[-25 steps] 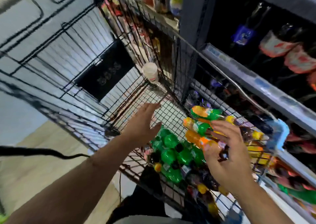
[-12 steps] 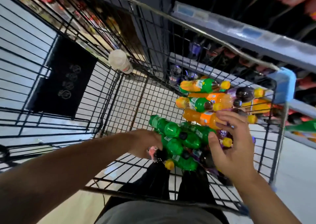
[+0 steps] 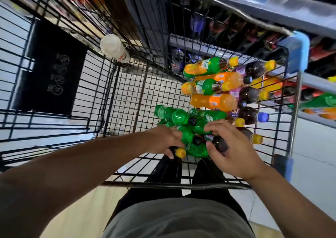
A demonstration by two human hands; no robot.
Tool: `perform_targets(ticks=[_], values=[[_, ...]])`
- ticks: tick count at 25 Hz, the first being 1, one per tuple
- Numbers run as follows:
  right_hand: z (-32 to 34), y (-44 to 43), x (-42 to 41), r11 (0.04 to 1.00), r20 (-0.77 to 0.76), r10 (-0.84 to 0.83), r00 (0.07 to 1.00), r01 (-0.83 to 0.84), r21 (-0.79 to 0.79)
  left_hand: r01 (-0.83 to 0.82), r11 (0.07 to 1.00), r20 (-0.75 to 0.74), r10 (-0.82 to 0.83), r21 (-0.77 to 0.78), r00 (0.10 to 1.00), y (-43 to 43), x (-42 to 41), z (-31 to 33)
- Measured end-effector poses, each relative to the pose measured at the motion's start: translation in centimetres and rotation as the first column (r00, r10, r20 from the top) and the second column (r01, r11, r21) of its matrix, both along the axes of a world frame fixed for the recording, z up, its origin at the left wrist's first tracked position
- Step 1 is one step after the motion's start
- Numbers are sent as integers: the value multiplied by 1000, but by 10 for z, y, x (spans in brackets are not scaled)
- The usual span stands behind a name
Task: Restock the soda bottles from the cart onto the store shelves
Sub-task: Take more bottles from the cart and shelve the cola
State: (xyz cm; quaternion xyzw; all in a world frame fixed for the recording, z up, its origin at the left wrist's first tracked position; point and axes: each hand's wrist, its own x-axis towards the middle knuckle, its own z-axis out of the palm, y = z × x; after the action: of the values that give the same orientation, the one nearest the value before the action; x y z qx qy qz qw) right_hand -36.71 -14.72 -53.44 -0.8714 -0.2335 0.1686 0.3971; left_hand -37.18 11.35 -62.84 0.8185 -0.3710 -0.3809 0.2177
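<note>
The black wire cart [image 3: 181,184] holds a pile of soda bottles at its near right side: green ones [image 3: 174,116], orange ones [image 3: 214,101] and dark ones with yellow caps [image 3: 254,67]. My left hand [image 3: 161,139] is curled around a dark bottle whose yellow cap [image 3: 180,152] sticks out below my fingers. My right hand [image 3: 232,152] lies over the green bottles, thumb and fingers closed on a dark bottle [image 3: 220,144]. The store shelves [image 3: 316,116] stand along the right, partly stocked.
A white-capped clear bottle [image 3: 113,47] lies in the cart's far corner. A black panel [image 3: 51,65] hangs on the cart's left wall. A blue corner bumper [image 3: 298,50] caps the cart's rim by the shelves. My legs stand behind the cart.
Both hands dropped from above the pile down onto it. My left hand closed on the yellow-capped bottle and my right hand came down onto the dark bottle. The view tilted downward.
</note>
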Motion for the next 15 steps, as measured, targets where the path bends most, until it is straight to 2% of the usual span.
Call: perform_targets(ticks=[3, 5, 7, 10, 13, 15], values=[[-7, -4, -7, 1000, -1, -29, 1000, 29, -11, -46, 998, 38, 48, -52, 998, -4, -10, -1], [-9, -7, -7, 996, -8, -87, 996, 87, -13, -171, 982, -100, 162, -85, 982, 2, -11, 4], [-8, -10, -5, 989, -28, -149, 988, 149, -1, -341, 936, -226, 315, -88, 922, 17, -4, 16], [-5, -9, -1, 986, -76, -167, 983, 166, -21, -527, 845, -272, 488, -89, 829, 37, 8, 47], [2, -3, 2, 990, -234, -142, 962, 135, -45, -633, 760, -293, 579, -145, 761, 33, 16, 86], [12, 5, 8, 997, -346, -56, 936, 35, -67, -686, 699, -323, 614, -202, 720, 25, 25, 115]])
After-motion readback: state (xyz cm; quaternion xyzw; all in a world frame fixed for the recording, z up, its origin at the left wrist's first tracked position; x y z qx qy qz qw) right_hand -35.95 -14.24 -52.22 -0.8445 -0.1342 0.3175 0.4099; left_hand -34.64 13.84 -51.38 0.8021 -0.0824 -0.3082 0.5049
